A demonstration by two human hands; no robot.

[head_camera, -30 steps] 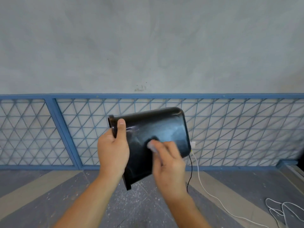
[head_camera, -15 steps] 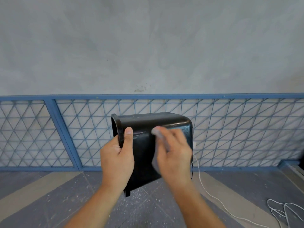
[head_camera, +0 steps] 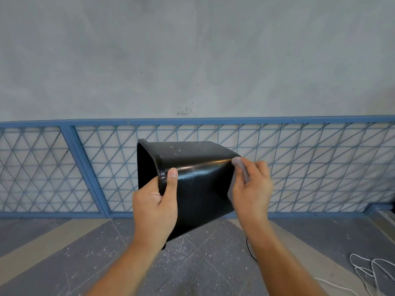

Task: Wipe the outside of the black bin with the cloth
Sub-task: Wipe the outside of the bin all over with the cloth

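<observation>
The left hand [head_camera: 155, 201] grasps the bin [head_camera: 196, 184] at its rim, with the thumb lying flat on the outer wall and the other fingers hidden inside the opening. The right hand [head_camera: 251, 189] holds the grey cloth [head_camera: 240, 167] under its curled fingers and presses it on the far right edge of the bin, where the side wall bends into the bottom. The bin is held in the air on its side, in front of the chest, with the opening to the left and the bottom to the right. It seems to be thin, stiff plastic and light, since one hand carries it by the rim alone. The glossy surface is probably slippery, so I think the rim, with its rolled lip, is the best place to take hold, and the cloth needs some pressure against that grip. Compared with half a second ago, the bin is turned so that its upper side with small pale marks shows, and the cloth has travelled from the middle of the wall to the right edge. Behind the bin stands a blue fence [head_camera: 85, 167] before a grey wall [head_camera: 192, 50], and white cables [head_camera: 363, 268] lie on the floor [head_camera: 64, 253].
</observation>
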